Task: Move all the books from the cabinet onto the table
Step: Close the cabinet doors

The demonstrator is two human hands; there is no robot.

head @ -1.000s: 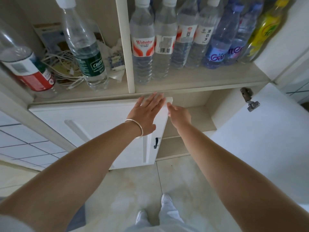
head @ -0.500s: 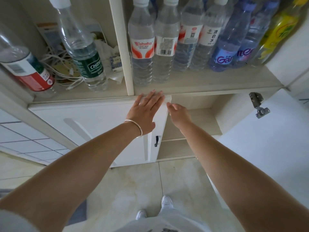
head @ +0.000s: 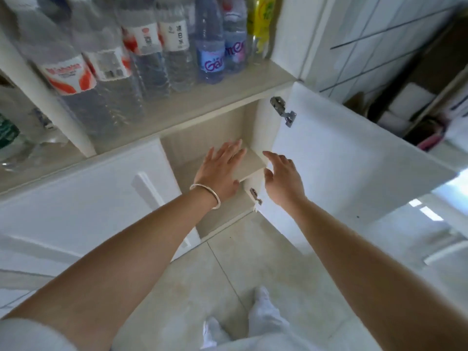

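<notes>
The low white cabinet [head: 263, 127] stands in front of me with its right door [head: 342, 160] swung wide open and its left door [head: 83, 198] shut. Inside I see a pale shelf board [head: 253, 160] and bare beige walls; no book shows in the compartment. My left hand [head: 217, 171], with a thin bangle on the wrist, reaches into the opening with fingers spread, over the shelf board. My right hand [head: 283, 178] hovers open beside the shelf's front edge, close to the lower hinge [head: 254, 196]. Neither hand holds anything.
Several plastic water bottles [head: 210, 46] stand on the open shelf above the cabinet. A yellow bottle [head: 260, 24] is at the right end. The open door juts out to my right. Pale floor tiles [head: 228, 274] and my feet [head: 263, 300] lie below.
The view has swung right and is blurred. Both hands have left the top edge of the left door and moved right, into the open compartment.
</notes>
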